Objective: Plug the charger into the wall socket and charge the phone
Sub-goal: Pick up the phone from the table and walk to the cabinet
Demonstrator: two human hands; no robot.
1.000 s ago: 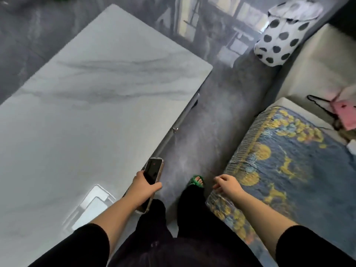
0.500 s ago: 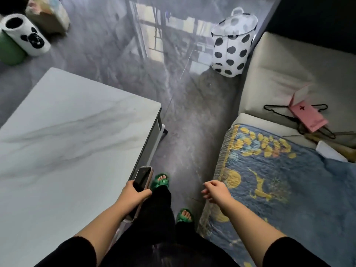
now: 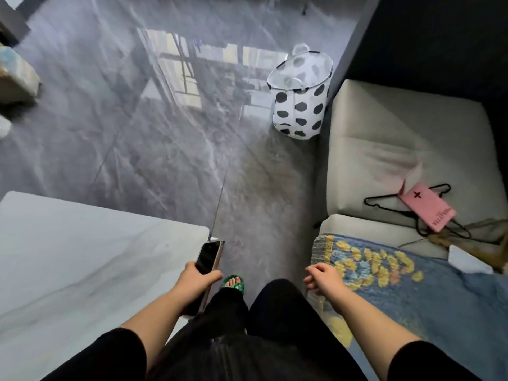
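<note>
My left hand (image 3: pixel 196 281) grips a dark phone (image 3: pixel 208 259) with a black screen, held upright-tilted just past the corner of the white marble table (image 3: pixel 82 270). My right hand (image 3: pixel 323 274) hangs loosely curled and holds nothing, next to the edge of the blue and yellow blanket (image 3: pixel 398 279). No charger and no wall socket appear in this view.
A grey glossy floor (image 3: pixel 178 149) stretches ahead. A white basket with black dots (image 3: pixel 299 105) stands by the beige sofa (image 3: pixel 398 144). On the sofa lie a pink card (image 3: pixel 427 210), a black hanger (image 3: pixel 390 207) and a white item (image 3: pixel 467 261). My feet wear green slippers (image 3: pixel 233 283).
I have walked forward along the table; the table has slid back to the lower left and the dotted basket and sofa have come closer. The phone stays in my left hand.
</note>
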